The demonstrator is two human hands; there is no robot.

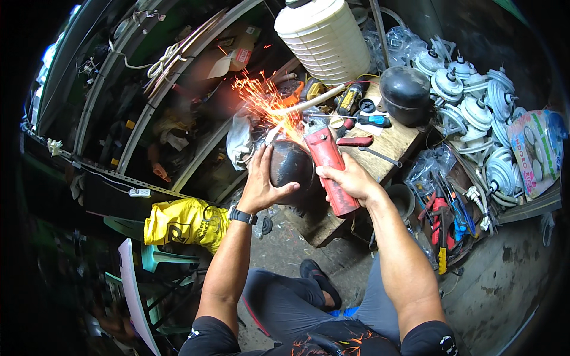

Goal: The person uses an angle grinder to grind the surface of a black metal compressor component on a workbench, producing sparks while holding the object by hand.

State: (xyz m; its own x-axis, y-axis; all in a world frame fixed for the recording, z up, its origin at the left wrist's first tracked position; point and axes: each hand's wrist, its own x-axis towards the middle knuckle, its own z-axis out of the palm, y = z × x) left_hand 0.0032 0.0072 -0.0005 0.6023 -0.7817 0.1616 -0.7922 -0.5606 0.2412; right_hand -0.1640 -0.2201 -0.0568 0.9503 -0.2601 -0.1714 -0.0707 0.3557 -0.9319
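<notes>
A black, dome-shaped metal shell (290,166), like that of a compressor, stands on the near end of the wooden bench. My left hand (259,181) braces its left side, thumb apart and fingers laid along the curve. In my right hand (351,179) is a red angle grinder (332,169), its head pointing away from me at the shell's far side. Orange sparks (270,104) spray from there toward the far left. The grinder's disc and the cutting spot cannot be made out behind the head and the sparks.
On the wooden bench (392,142) lie a wrench (380,156), a yellow-black power drill (351,98) and a second black shell (407,95). White ribbed drum (323,41) behind; several white motor-like parts (475,110) and pliers (439,219) at right; yellow bag (187,222) at left.
</notes>
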